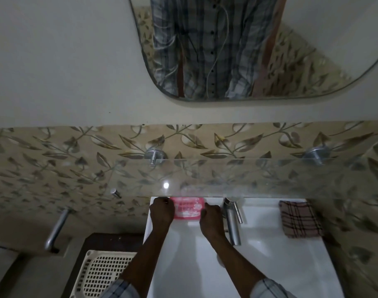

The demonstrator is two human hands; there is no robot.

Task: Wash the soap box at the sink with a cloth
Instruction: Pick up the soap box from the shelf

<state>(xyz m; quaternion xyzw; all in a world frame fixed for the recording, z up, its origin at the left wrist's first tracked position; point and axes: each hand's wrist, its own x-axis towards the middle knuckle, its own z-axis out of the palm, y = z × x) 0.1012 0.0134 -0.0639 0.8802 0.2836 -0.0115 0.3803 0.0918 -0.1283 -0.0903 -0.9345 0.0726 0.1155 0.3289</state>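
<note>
Up at the back ledge of the white ceramic sink (269, 265), under the front edge of a clear glass shelf (269, 179), lies the pink slotted plastic soap box (187, 207), flecked with pale residue. Both bare hands are on it. The left hand (162, 209) has its fingers curled over the box's left end, and the right hand (211, 212) has its fingers curled against the right end; from above the knuckles hide the fingertips, so the grip looks closed on the box, though how firmly cannot be told. The box seems to rest on the ledge rather than hang lifted.

Just right of the right hand stands a chrome tap (233, 220), its spout reaching out over the basin. Farther right, well apart from the hands, a folded brown and cream checked cloth (299, 219) lies on the sink's rim, touched by neither hand.

Left of the sink sits a cream plastic lattice basket (104, 274). Leaf-patterned beige tiles (55, 164) cover the wall, and a rounded mirror (237, 50) above reflects a checked shirt.

No brand, label or writing can be read anywhere.
</note>
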